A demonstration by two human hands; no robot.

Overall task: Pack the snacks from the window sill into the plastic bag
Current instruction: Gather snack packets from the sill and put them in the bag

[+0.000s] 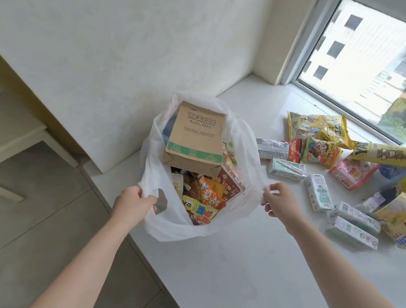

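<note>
**Two hands on the rim, and a heap of snacks unpacked**

Both my hands hold the thin white plastic bag (175, 228) open at the edge of the pale stone window sill (244, 277). My left hand (132, 205) grips the rim's left side in a closed fist; my right hand (278, 203) pinches the right side. The bag overhangs the sill's edge, so letting go on the left could tip it to the grey tiled floor (18, 219).

Inside, a tall brown cardboard box (196, 137) takes much of the mouth and may block bulky packets. Further right, on the sill, lie small white drink cartons (319, 192), then a long yellow snack packet (389, 155) near the window (392, 63). Reaching them means freeing my right hand, and the bag mouth may sag.
</note>
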